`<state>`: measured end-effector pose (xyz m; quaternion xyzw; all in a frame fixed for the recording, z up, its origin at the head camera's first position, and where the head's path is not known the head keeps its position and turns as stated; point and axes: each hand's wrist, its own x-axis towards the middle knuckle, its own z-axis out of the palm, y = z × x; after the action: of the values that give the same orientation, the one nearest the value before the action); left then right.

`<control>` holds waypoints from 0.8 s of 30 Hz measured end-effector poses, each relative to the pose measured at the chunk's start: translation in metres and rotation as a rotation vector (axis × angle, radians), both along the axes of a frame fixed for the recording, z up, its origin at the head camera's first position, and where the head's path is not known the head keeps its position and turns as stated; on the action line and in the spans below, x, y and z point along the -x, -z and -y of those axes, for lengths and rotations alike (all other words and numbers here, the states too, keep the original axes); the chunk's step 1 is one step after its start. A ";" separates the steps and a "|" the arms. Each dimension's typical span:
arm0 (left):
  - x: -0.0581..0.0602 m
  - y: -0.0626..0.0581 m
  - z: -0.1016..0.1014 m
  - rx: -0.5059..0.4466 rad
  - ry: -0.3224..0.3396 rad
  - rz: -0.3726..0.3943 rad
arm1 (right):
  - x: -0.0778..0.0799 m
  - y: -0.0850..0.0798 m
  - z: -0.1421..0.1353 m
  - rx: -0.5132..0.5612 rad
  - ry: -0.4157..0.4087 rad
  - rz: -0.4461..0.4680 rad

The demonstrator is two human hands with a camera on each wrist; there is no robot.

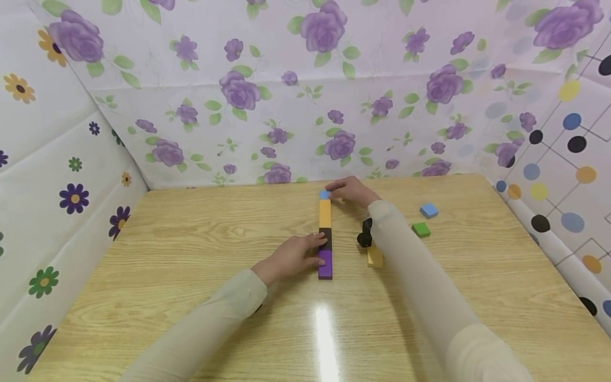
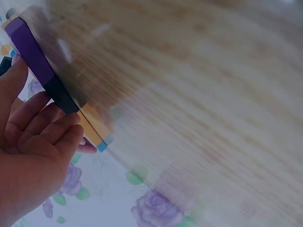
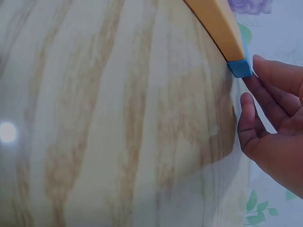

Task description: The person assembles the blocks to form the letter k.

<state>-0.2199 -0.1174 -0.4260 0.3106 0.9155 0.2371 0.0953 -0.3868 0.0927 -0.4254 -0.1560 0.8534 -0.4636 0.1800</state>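
Observation:
A straight row of blocks runs away from me on the table: a purple block [image 1: 325, 269] nearest, then a black block [image 1: 326, 232], an orange block [image 1: 325, 213] and a small blue block [image 1: 324, 195] at the far end. Against the left side of the row rests my left hand [image 1: 293, 255], thumb at the purple block and fingertips over the black one. My right hand [image 1: 352, 191] is at the far end, its fingertips right at the blue block; the right wrist view shows thumb and fingers spread around that block's corner.
Right of the row, a yellow block [image 1: 374, 258] lies partly behind the right sleeve [image 1: 420, 276], beside a black device [image 1: 365, 234] under the wrist. Farther right are a loose blue block [image 1: 429, 210] and a green block [image 1: 421, 229]. Floral cloth [image 1: 267, 116] borders the table's back edge.

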 end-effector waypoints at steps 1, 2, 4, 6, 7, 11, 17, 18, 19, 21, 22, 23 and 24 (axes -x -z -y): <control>0.000 0.000 0.000 -0.002 0.001 0.000 | 0.000 0.000 -0.001 0.004 -0.004 -0.006; 0.000 -0.001 0.000 -0.001 0.001 -0.001 | 0.001 0.000 -0.002 0.009 -0.008 -0.010; 0.000 -0.001 -0.001 0.002 0.000 -0.002 | 0.001 -0.001 -0.004 0.011 -0.016 -0.032; 0.000 -0.001 -0.001 0.001 0.002 -0.006 | 0.002 -0.003 -0.005 0.012 -0.023 -0.058; 0.000 -0.002 -0.001 0.002 0.002 -0.007 | 0.001 -0.005 -0.006 0.017 -0.026 -0.068; 0.000 -0.002 0.000 0.003 0.002 -0.010 | -0.002 -0.011 -0.008 0.079 -0.026 -0.066; -0.002 -0.002 0.001 -0.005 -0.005 -0.002 | -0.006 -0.013 -0.009 0.144 0.009 -0.041; -0.002 -0.002 0.001 -0.007 -0.005 -0.003 | -0.006 -0.012 -0.008 0.134 0.017 -0.041; -0.002 -0.002 0.001 -0.007 -0.005 -0.002 | -0.006 -0.011 -0.008 0.123 0.024 -0.038; -0.002 -0.002 0.000 -0.008 -0.001 -0.003 | -0.006 -0.008 -0.006 0.099 0.037 -0.026; -0.002 -0.002 0.000 -0.008 0.001 -0.002 | -0.006 -0.007 -0.005 0.092 0.043 -0.016; -0.002 -0.002 0.000 -0.006 0.002 0.001 | -0.006 -0.005 -0.005 0.088 0.048 -0.008; -0.001 -0.002 -0.001 -0.008 0.004 0.002 | -0.005 -0.004 -0.004 0.084 0.053 0.000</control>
<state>-0.2186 -0.1167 -0.4241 0.3126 0.9139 0.2408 0.0953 -0.3814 0.0965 -0.4213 -0.1408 0.8371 -0.5035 0.1611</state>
